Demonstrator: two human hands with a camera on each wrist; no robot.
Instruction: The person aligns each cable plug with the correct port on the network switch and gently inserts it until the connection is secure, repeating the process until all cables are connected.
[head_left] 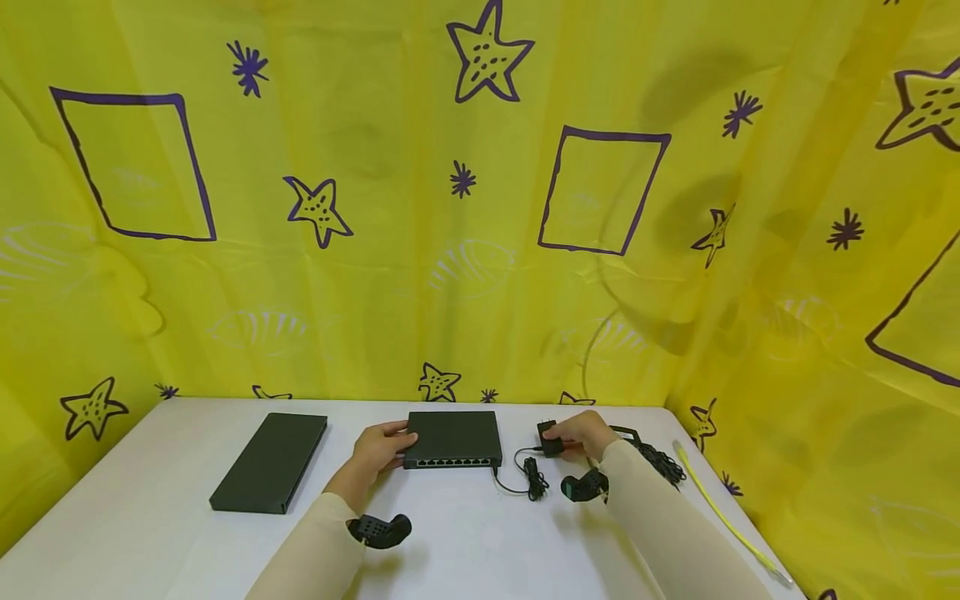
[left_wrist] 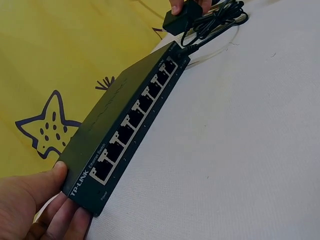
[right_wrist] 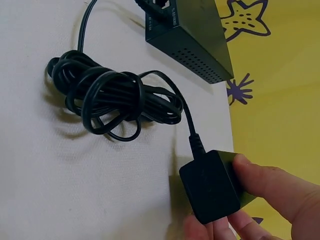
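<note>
A black Ethernet switch [head_left: 453,437] has its row of ports facing me. My left hand [head_left: 378,448] grips its left end, thumb on top and fingers underneath, as the left wrist view shows. In my right hand [head_left: 583,435] is a black power adapter [right_wrist: 212,185], pinched between thumb and fingers. The adapter's cord, a tied bundle [right_wrist: 117,95] in its middle, runs to a plug in the right end of the switch's port side. That bundle lies on the white table between switch and adapter.
A second flat black box [head_left: 272,463] lies on the white table [head_left: 180,467] at left. Beyond my right hand are a coiled black cable [head_left: 660,460] and a yellow cable [head_left: 723,508] along the right edge. A yellow curtain [head_left: 375,317] hangs behind and beside the table.
</note>
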